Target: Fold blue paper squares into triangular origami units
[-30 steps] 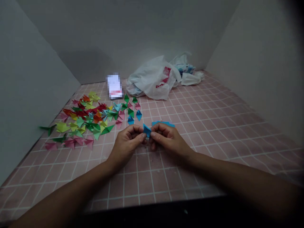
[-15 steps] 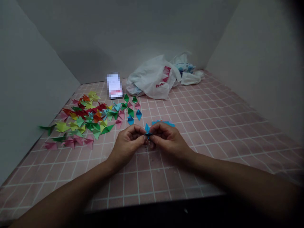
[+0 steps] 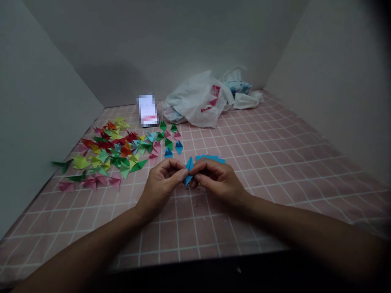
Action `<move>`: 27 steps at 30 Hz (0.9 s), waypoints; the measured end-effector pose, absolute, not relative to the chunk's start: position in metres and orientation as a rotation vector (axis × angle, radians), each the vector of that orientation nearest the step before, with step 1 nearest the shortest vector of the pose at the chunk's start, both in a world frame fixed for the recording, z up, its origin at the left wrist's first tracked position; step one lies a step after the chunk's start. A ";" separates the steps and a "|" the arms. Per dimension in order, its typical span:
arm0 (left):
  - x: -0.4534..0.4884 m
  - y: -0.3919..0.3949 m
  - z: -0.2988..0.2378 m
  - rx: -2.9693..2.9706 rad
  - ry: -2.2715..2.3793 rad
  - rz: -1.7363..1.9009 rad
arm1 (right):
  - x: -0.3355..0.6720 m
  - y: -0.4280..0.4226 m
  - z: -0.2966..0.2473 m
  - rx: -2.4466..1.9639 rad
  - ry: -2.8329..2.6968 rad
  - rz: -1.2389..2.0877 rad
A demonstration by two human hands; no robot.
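Note:
A small piece of folded blue origami paper point(image 3: 189, 167), long and diamond-shaped, is held between my two hands above the table. My left hand point(image 3: 166, 179) pinches its left side with thumb and forefinger. From the right, my right hand point(image 3: 215, 177) grips the other side, fingers curled, with some fingertips hidden behind. Just beyond the right hand lies a stack of blue paper squares point(image 3: 210, 158), partly covered by the knuckles. Two folded blue paper pieces point(image 3: 179, 147) rest on the cloth a little farther off.
Many folded paper pieces in mixed colours point(image 3: 113, 150) spread over the left of the pink checked tablecloth point(image 3: 275, 162). A lit phone point(image 3: 148, 110) with a blurred screen stands behind them. White plastic bags point(image 3: 198, 99) lie at the back, and pale walls enclose the table.
The blue paper has turned in my fingers: its crosswise flap no longer shows, and it now appears as one long, slightly tilted diamond. Both hands stay in nearly the same place.

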State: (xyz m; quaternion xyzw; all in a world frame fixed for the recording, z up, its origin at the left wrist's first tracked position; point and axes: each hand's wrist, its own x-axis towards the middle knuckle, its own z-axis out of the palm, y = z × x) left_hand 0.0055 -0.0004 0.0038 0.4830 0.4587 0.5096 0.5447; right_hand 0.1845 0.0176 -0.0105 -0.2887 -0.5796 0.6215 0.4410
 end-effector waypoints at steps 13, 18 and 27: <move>0.011 -0.003 0.007 1.137 1.075 1.035 | 0.184 0.020 -0.011 -0.864 -1.336 1.626; 0.011 -0.004 0.010 1.210 1.084 0.840 | 0.184 0.021 -0.007 -0.862 -1.379 1.590; 0.011 -0.003 0.008 1.267 1.141 0.796 | 0.187 0.021 -0.004 -0.980 -1.373 1.536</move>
